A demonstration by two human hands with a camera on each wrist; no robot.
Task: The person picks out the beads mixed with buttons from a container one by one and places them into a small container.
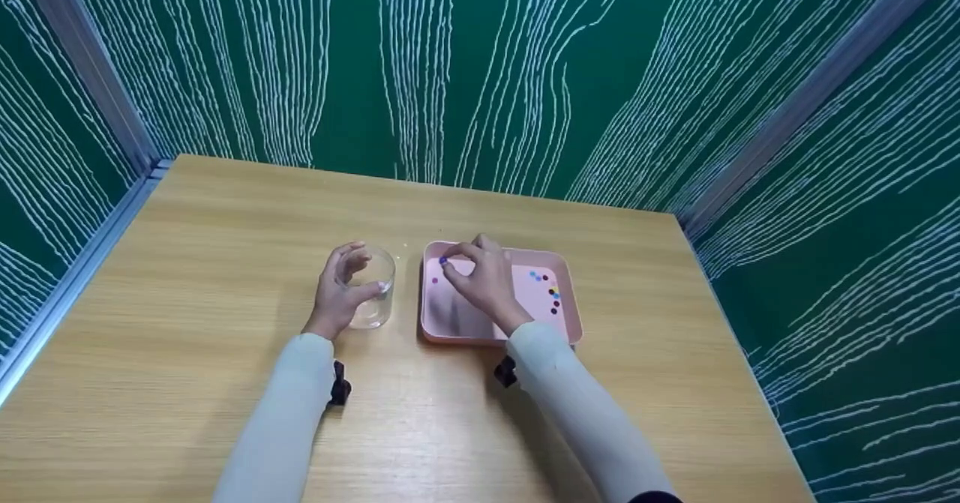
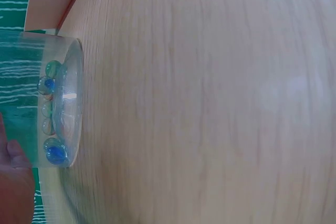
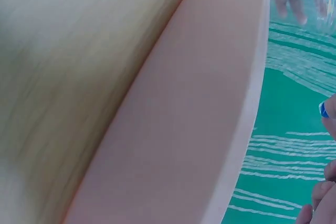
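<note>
My left hand (image 1: pixel 341 287) grips a clear cup (image 1: pixel 380 304) from its left side, fingers behind and thumb in front. Several glass marbles (image 2: pixel 56 154), some with blue in them, lie at the bottom of the cup in the left wrist view. To the right of the cup, my right hand (image 1: pixel 484 278) is above a shallow pink tray (image 1: pixel 574 315). Between its thumb and index fingertip it pinches a blue marble (image 3: pixel 324 110). Small round coloured pieces (image 1: pixel 555 293) lie along the tray's right side, and a purple one (image 1: pixel 435 280) near its left wall.
Both cup and tray stand on a wooden table (image 1: pixel 225 263). Green panels (image 1: pixel 480 76) with white wavy lines rise behind it and at both sides. A dark wrist device (image 1: pixel 340 383) sits on the left sleeve, another (image 1: pixel 506 370) on the right.
</note>
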